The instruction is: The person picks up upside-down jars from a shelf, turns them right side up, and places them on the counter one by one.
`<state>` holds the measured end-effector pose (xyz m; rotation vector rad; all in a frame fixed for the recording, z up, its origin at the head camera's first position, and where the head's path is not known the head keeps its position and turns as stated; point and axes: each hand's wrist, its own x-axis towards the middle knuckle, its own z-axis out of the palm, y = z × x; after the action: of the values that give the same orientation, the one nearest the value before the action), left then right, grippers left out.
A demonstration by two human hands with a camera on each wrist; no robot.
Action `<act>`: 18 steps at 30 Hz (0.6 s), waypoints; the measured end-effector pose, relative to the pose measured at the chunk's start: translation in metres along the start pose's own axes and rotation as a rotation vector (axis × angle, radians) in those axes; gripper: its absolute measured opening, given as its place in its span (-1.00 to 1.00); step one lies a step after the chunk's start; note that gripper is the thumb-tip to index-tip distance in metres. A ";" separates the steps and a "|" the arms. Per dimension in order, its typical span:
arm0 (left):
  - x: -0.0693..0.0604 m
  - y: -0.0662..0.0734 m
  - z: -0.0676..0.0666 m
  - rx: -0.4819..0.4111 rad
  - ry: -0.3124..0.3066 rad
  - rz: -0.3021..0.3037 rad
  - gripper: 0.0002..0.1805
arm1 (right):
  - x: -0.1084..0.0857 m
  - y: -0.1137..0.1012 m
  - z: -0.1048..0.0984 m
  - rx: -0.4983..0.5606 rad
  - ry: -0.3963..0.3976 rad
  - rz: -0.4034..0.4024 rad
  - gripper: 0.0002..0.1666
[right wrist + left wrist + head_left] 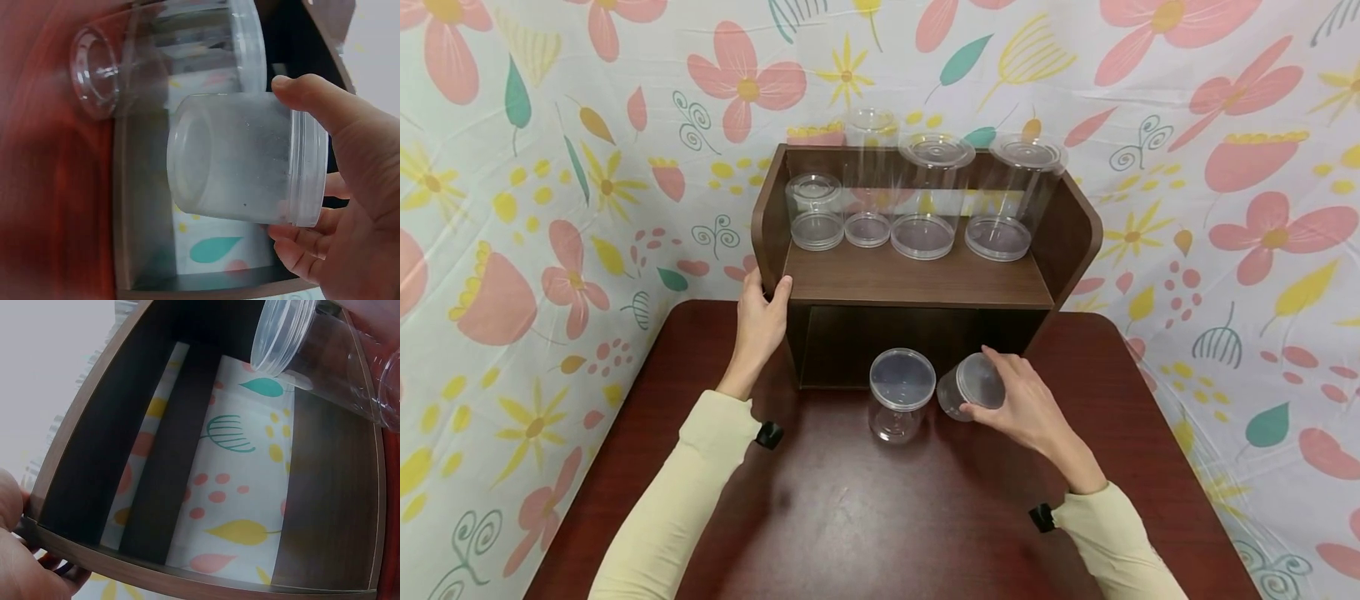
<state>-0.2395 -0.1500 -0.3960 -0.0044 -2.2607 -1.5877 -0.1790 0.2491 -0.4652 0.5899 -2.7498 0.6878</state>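
My right hand [1026, 398] grips a small frosted plastic jar [240, 159] around its lid end, thumb on one side and fingers on the other. In the head view that jar tilts in front of the lower compartment. Just left of it, a clear lidded jar [897, 408] stands upright on the table; its lid also shows in both wrist views. My left hand [762, 318] holds the left side panel of a brown wooden shelf [917, 283], with the thumb at the front edge and the other fingers mostly hidden behind.
On the upper shelf board stand several clear lidded containers: a short jar [817, 225], a tall narrow jar [868, 187] and two wide jars, left [928, 200] and right [1011, 200]. The dark red table [850, 517] lies before a flower-patterned cloth [625, 125].
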 end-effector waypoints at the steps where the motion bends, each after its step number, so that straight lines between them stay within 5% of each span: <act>1: 0.000 -0.001 0.000 0.003 -0.002 -0.001 -0.48 | 0.000 0.000 0.003 -0.003 -0.008 0.001 0.15; 18: 0.002 -0.007 0.000 -0.038 -0.001 0.031 -0.52 | -0.004 0.007 0.043 -0.036 -0.037 -0.050 0.16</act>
<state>-0.2427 -0.1527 -0.4024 -0.0502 -2.2200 -1.6152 -0.1845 0.2346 -0.5058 0.6673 -2.7646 0.6206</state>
